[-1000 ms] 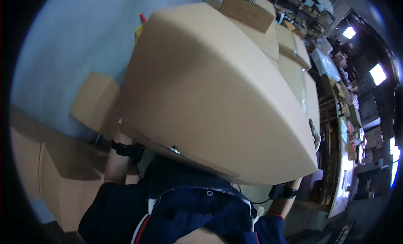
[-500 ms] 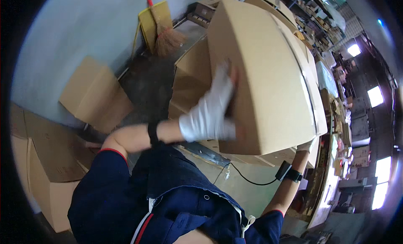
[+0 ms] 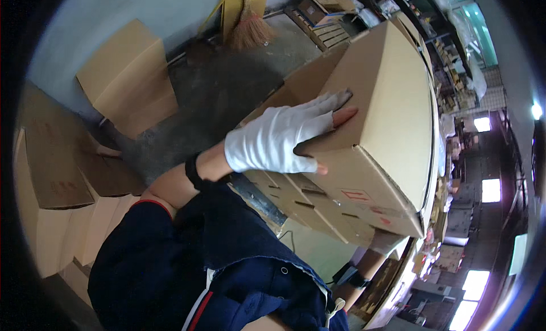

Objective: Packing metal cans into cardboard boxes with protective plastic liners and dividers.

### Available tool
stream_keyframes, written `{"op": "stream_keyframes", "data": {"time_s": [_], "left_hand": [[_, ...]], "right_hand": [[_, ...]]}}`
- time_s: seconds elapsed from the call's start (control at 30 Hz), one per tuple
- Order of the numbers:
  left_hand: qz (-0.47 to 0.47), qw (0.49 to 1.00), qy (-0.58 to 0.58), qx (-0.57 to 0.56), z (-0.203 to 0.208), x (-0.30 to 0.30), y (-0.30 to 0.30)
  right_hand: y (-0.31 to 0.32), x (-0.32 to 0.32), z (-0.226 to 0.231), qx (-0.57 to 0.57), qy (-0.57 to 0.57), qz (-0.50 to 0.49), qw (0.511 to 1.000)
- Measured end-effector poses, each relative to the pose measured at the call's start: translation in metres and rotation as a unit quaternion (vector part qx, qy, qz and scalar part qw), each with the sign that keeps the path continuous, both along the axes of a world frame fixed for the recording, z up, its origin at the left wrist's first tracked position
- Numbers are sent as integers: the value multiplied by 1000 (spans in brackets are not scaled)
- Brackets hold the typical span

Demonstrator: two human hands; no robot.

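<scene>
A large closed cardboard box (image 3: pixel 398 103) stands tilted in front of me, a dark strap running around it and red marks on its near side. My left hand (image 3: pixel 278 134), in a white glove with some bare fingertips, lies on the box's left side, fingers stretched and spread. Down at the near right corner, my right hand (image 3: pixel 387 241) touches the box in a pale glove. The box hides its fingers. Under and to the left of this box are more cardboard boxes (image 3: pixel 301 203), some with slots between them.
Open cardboard boxes (image 3: pixel 54 160) are stacked at my left. A folded carton (image 3: pixel 128 80) leans by the wall. Farther back are a broom (image 3: pixel 248 29), a yellow dustpan (image 3: pixel 230 12) and a wooden pallet (image 3: pixel 327 32). Loaded shelves (image 3: pixel 455 63) line the right.
The strapped box has turned and moved right, so its marked near side now shows. My left hand has spread flat on its side. My right arm has come lower and closer to me.
</scene>
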State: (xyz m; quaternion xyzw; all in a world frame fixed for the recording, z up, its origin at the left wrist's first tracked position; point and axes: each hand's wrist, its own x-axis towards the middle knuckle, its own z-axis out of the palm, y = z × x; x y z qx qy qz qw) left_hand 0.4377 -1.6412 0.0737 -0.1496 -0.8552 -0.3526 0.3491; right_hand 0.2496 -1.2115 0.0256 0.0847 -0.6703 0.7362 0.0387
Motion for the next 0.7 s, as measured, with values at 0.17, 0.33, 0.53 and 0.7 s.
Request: {"op": "stream_keyframes", "data": {"time_s": [0.17, 0.33, 0.53, 0.7], "left_hand": [[148, 959, 122, 208, -1, -5, 40], [166, 964, 137, 156, -5, -13, 23], [181, 948, 197, 173, -16, -41, 0], [362, 910, 197, 43, -34, -75, -46]], "right_hand": [[-59, 36, 31, -43, -49, -121, 990], [-63, 34, 26, -38, -48, -170, 984], [-97, 47, 33, -41, -8, -128, 991], [-152, 34, 38, -88, -37, -102, 990]]}}
